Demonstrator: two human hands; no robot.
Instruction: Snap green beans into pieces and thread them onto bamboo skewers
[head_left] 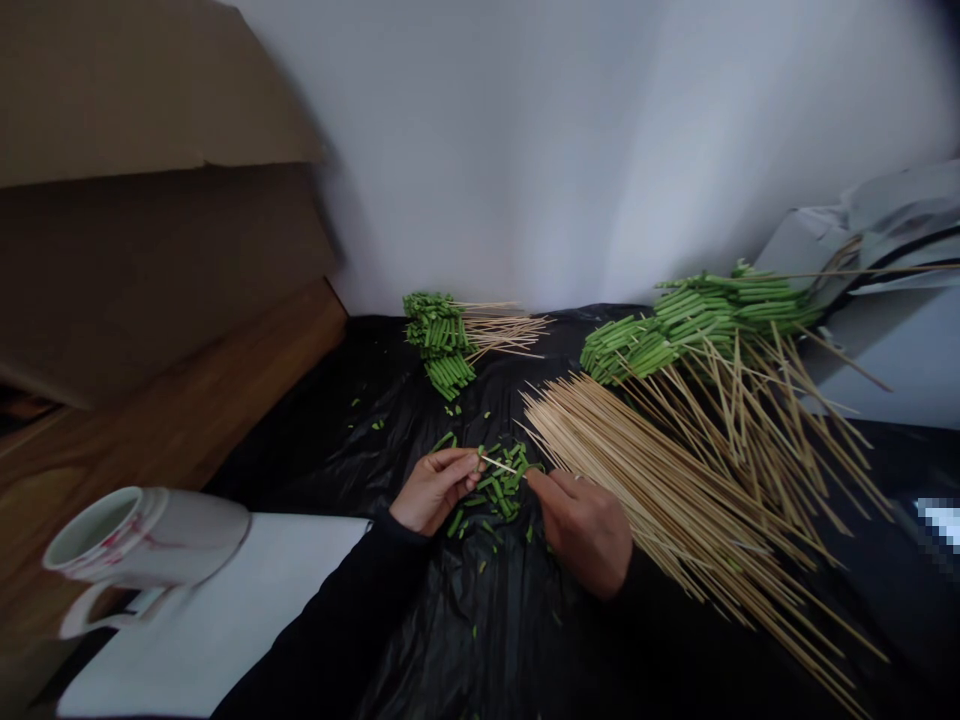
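Observation:
Between my hands runs a thin wooden skewer [501, 464]. My right hand [589, 530] is closed round it, with a ring on one finger. The fingers of my left hand [435, 488] pinch a small green stem piece [481, 455] at the skewer's other end. Under and between the hands lies a loose heap of cut green stem pieces [499, 495]. Just right of my right hand, a large bundle of bare skewers [660, 470] stretches toward the lower right. Skewers threaded with green pieces are stacked at the back middle [439, 330] and the back right [705, 320].
Black plastic sheeting [315, 430] covers the work surface. At the left, a white mug [180, 535] stands on a white sheet [292, 570]. A cardboard box [165, 250] is at the upper left. A white wall [510, 150] rises behind; pale boxes [892, 340] stand at the right.

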